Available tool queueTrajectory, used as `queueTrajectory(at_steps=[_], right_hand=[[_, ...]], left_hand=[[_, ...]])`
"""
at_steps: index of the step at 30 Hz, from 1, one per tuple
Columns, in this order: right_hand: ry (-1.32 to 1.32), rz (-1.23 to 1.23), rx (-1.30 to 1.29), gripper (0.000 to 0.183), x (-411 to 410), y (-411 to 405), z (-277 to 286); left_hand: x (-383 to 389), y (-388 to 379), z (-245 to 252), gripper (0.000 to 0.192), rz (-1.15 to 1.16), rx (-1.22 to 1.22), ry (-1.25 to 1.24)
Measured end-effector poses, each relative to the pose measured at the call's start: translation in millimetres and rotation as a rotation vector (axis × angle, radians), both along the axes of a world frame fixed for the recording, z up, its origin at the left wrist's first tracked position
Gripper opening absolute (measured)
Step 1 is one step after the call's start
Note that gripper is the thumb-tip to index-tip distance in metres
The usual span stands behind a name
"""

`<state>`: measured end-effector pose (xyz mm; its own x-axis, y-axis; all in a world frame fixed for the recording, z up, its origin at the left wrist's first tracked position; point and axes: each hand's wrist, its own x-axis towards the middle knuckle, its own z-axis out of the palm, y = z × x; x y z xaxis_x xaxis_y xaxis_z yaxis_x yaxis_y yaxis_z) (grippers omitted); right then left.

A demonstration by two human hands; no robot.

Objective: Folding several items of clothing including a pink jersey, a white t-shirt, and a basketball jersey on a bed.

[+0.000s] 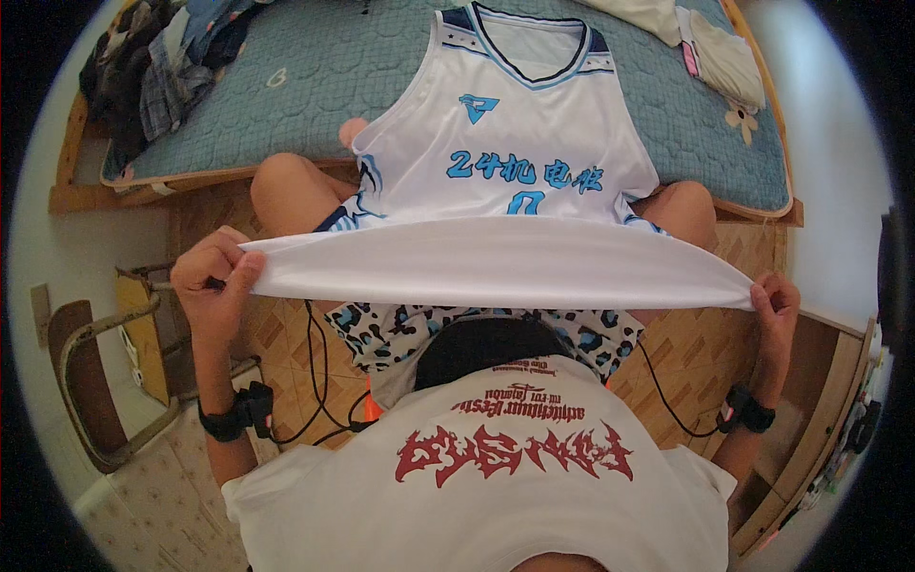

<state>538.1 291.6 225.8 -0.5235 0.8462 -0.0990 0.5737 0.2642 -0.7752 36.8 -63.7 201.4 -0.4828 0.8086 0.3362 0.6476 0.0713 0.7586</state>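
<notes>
A white sleeveless basketball jersey (529,136) with blue lettering and navy trim lies front up, its neck end on the bed and its lower part across my knees. My left hand (218,275) grips one end of the lower edge, the thumb over the cloth. At the opposite end my right hand (775,297) pinches the fabric between thumb and fingers. Between the two hands the white hem is stretched taut and folded up over the front, hiding the lower part of the number. Black straps with small devices circle both wrists.
A blue-green quilted mattress (286,107) on a wooden bed frame (114,199) spans the far side. Dark clothes (136,79) lie heaped at its left, pale folded clothes (722,68) at its right. A metal-framed chair (150,314) stands left, wooden shelving (793,429) right. Black cables (311,365) hang nearby.
</notes>
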Motion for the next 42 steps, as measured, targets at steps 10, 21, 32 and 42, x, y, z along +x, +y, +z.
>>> queueTrajectory(at_steps=[10, 21, 32, 42], right_hand=[[0.335, 0.043, 0.156, 0.028, 13.3, 9.3, 1.0], [0.375, 0.035, 0.186, 0.026, -10.5, 49.5, 6.8], [0.267, -0.004, 0.164, 0.023, -118.9, 164.2, -19.8], [0.188, 0.116, -0.015, 0.023, -197.4, 268.8, -169.9]], left_hand=[[2.6, -8.8, 11.4, 0.041, 0.061, 0.399, -0.483], [-48.3, 23.1, 18.9, 0.042, 0.027, 0.237, -0.263], [-148.8, 167.0, -19.9, 0.04, -0.022, 0.087, -0.054], [-209.7, 282.0, -162.7, 0.036, -0.048, -0.148, -0.239]])
